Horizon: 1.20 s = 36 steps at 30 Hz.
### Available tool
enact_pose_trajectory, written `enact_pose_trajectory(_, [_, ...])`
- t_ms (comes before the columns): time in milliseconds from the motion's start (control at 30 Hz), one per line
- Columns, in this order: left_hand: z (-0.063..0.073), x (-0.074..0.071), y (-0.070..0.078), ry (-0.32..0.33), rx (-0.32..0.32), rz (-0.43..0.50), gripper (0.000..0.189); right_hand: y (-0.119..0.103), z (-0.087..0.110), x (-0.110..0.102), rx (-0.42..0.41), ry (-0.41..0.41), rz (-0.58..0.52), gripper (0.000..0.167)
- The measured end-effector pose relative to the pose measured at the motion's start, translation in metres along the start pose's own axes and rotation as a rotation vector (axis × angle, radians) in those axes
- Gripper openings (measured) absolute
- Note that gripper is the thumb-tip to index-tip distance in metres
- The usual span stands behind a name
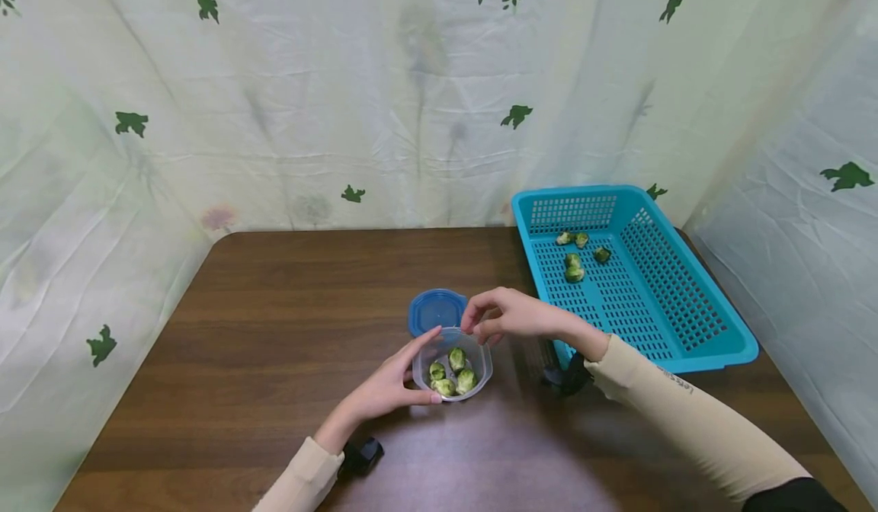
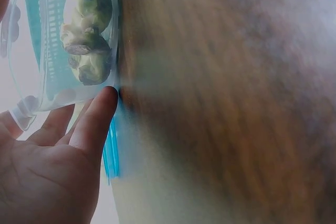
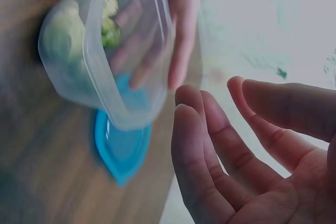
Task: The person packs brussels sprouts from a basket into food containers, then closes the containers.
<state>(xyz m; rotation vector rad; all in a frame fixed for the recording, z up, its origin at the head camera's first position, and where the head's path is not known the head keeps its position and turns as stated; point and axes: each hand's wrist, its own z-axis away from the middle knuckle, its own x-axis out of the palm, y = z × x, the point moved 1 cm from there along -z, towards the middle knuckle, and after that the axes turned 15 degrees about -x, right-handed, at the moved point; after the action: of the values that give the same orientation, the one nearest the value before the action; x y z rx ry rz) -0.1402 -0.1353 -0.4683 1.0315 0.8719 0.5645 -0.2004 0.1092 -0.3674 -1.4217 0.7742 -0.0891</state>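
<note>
A clear plastic container point(image 1: 485, 367) stands on the table with several Brussels sprouts point(image 1: 466, 380) inside. My left hand point(image 1: 384, 385) holds it from the left, thumb at the near rim and fingertips at the far rim. In the left wrist view, fingers point(image 2: 93, 124) lie along the wall of the tub. Over the far right rim hovers my right hand point(image 1: 513, 314), its fingers loosely bent. Nothing shows between those fingers point(image 3: 191, 156) in the right wrist view. A blue lid point(image 1: 437, 310) lies flat just behind the container.
At the right of the table, a turquoise slotted basket point(image 1: 709, 299) holds several more Brussels sprouts point(image 1: 574, 273) toward its far left. A pale leaf-print curtain point(image 1: 384, 116) hangs behind the brown wooden table point(image 1: 295, 299) and along its sides.
</note>
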Motion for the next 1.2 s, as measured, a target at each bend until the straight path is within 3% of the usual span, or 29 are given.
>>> enact_pose_trajectory(167, [0.000,0.000,-0.001,0.003,0.025,0.003,0.094,0.002,0.009,-0.016,0.000,0.068,-0.019,0.015])
enact_pose_trajectory(467, [0.001,0.000,0.000,0.009,0.009,0.002,0.096,0.010,0.027,-0.045,0.019,0.141,-0.055,0.023])
enact_pose_trajectory(1200, [0.000,0.000,0.000,0.003,0.005,0.004,0.096,0.034,0.057,-0.087,0.027,0.297,-0.055,0.023])
